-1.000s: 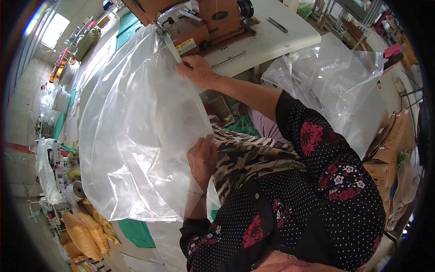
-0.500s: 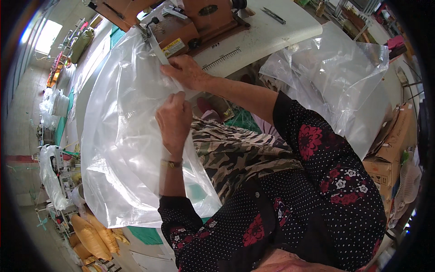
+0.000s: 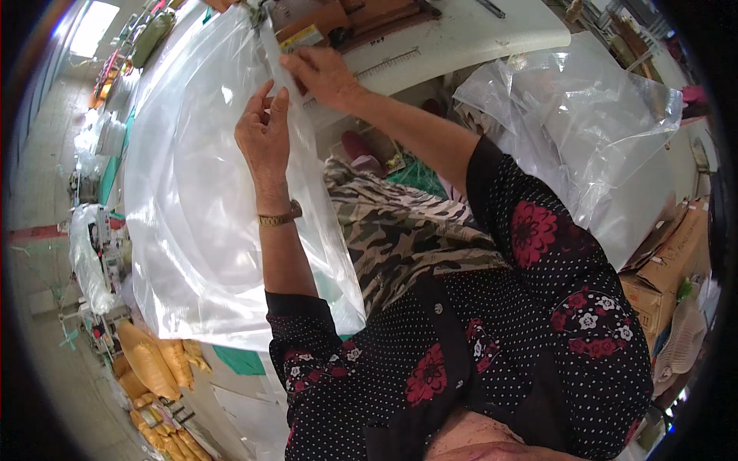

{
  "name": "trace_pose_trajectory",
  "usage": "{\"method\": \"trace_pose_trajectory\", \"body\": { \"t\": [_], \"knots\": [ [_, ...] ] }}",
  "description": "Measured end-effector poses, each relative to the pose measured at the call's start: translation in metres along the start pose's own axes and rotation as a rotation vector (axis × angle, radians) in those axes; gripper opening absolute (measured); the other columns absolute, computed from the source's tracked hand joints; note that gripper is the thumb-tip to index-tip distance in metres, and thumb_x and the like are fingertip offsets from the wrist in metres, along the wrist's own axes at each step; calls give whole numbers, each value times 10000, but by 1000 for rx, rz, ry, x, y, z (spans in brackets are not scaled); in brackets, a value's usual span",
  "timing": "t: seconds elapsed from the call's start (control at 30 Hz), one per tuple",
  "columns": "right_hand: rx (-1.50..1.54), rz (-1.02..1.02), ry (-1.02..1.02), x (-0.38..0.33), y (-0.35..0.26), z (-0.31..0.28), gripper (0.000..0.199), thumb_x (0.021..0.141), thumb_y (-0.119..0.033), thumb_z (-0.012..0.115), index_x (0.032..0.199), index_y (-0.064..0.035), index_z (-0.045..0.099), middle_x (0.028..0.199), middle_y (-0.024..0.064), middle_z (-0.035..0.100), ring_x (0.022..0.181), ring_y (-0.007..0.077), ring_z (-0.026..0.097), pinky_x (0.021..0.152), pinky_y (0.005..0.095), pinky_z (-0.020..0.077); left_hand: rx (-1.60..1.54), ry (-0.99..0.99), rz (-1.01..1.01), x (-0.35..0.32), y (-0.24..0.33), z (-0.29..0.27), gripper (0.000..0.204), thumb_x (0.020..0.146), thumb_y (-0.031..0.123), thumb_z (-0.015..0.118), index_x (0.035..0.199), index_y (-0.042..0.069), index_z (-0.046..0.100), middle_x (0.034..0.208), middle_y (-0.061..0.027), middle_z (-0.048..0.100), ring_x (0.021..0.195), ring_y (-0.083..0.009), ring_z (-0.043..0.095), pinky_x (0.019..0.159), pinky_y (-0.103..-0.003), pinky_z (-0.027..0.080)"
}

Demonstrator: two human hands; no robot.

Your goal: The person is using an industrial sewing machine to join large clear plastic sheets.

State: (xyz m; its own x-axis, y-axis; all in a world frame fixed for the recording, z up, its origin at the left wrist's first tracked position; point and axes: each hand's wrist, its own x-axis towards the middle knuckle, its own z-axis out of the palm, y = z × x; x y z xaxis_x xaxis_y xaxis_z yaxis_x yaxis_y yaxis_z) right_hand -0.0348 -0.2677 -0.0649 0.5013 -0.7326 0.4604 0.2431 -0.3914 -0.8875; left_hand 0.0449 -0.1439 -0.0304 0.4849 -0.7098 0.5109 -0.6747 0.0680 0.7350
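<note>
A large clear plastic sheet [image 3: 200, 207] spreads over the left side of the worktop and hangs over my lap. Its upper end runs up to a brown sewing machine [image 3: 319, 23], which the top edge of the picture cuts off. My right hand [image 3: 327, 77] is at the sheet's folded edge just below the machine, fingers bent and pressed on that edge. Lower and to the left, my left hand [image 3: 263, 137] is over the sheet with thumb and forefinger raised apart, gripping nothing visible. A metal watch [image 3: 280, 215] is round my left wrist.
A ruler scale [image 3: 388, 61] is marked on the pale worktop [image 3: 492, 38], where thread snips [image 3: 490, 8] lie farther off. More clear plastic [image 3: 569, 131] is heaped at the right, above a cardboard box [image 3: 665, 269]. Yellow sacks [image 3: 154, 357] lie at lower left.
My left hand has loosened from a closed grip and shifted up and left, its fingers now apart. My right hand stays at the sheet's edge. The view has tilted, so the machine appears higher.
</note>
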Motion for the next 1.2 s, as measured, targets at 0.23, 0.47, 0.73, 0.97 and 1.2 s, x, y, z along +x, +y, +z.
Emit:
{"method": "trace_pose_trajectory", "body": {
  "t": [0.23, 0.47, 0.73, 0.97, 1.2],
  "knots": [
    [9, 3, -21, -84, -20, 1, 332, 903, -301, 618, 820, 15, 558, 658, 49, 600, 592, 105, 542, 555, 268, 432, -289, 17, -274, -80, -9, -25, 235, 906, 192, 653, 993, -24, 682, 778, 17, 633, 669, -41, 512, 617, -203, 427],
    [-107, 192, -247, -205, -7, 42, 340, 880, -323, 654, 933, -3, 551, 804, 76, 605, 737, 112, 565, 615, 279, 444, -128, 32, -196, -88, 14, -22, 235, 885, 198, 668, 967, -21, 680, 793, -15, 632, 688, -94, 546, 618, -244, 444],
    [175, 272, -277, -205, -30, 42, 269, 894, -225, 589, 779, 8, 520, 646, 110, 553, 592, 200, 535, 587, 347, 433, -226, 103, -310, -83, 4, -33, 142, 869, 119, 675, 867, -23, 679, 647, 15, 561, 593, -64, 494, 552, -210, 394],
    [-68, 41, -279, -193, -122, -8, 233, 881, -154, 562, 737, 18, 500, 610, 178, 526, 563, 285, 553, 556, 397, 417, -473, -15, -298, -76, 39, -36, 134, 862, 120, 695, 866, -13, 676, 643, 35, 555, 566, -38, 470, 506, -198, 369],
    [-268, -81, -314, -195, -118, -9, 237, 866, -154, 584, 722, 0, 475, 605, 191, 498, 546, 363, 501, 523, 418, 382, -297, -77, -199, -84, 43, -26, 146, 905, 90, 621, 950, -39, 673, 716, -13, 633, 608, -69, 548, 566, -207, 450]
  ]
}}
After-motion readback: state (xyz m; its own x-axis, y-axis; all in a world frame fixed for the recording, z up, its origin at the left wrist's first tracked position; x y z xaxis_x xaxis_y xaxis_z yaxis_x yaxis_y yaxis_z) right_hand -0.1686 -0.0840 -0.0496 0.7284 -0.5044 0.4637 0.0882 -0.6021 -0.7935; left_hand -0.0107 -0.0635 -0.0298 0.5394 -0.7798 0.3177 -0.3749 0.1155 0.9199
